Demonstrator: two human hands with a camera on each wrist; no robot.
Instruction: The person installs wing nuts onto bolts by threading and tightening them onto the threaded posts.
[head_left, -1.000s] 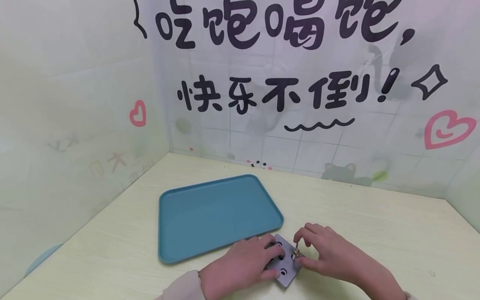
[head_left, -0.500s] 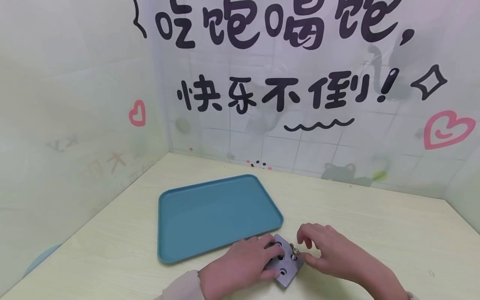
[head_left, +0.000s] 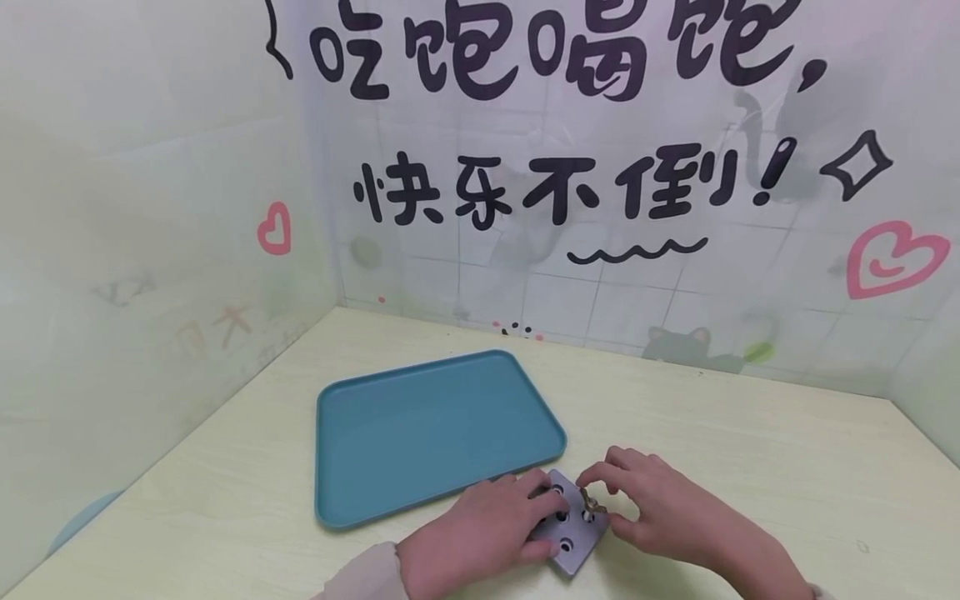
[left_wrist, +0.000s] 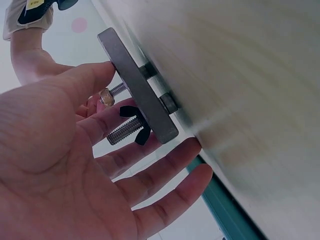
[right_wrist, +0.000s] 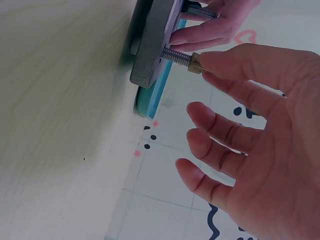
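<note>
A grey metal plate [head_left: 573, 533] with several holes lies near the tray, and bolts stick up through it. My left hand [head_left: 487, 527] grips the plate by its edges, thumb on one side and fingers on the other. A brass-coloured wing nut [head_left: 592, 503] sits near the free end of one bolt [right_wrist: 176, 56]. The thumb and index finger of my right hand [head_left: 660, 510] pinch this nut, while the other fingers stay off it. On another bolt [left_wrist: 125, 131], a black wing nut [left_wrist: 142, 135] sits close to the plate, beside my left fingers.
A blue rectangular tray [head_left: 435, 433] lies just behind and left of the plate. The pale wooden table [head_left: 720, 433] stretches off to the right. Printed sheets [head_left: 465, 275] with large lettering stand along the back and left.
The wing nut has turned on its bolt. My right index finger was lifted away from it half a second ago and now meets it again. My left hand stays in place on the plate.
</note>
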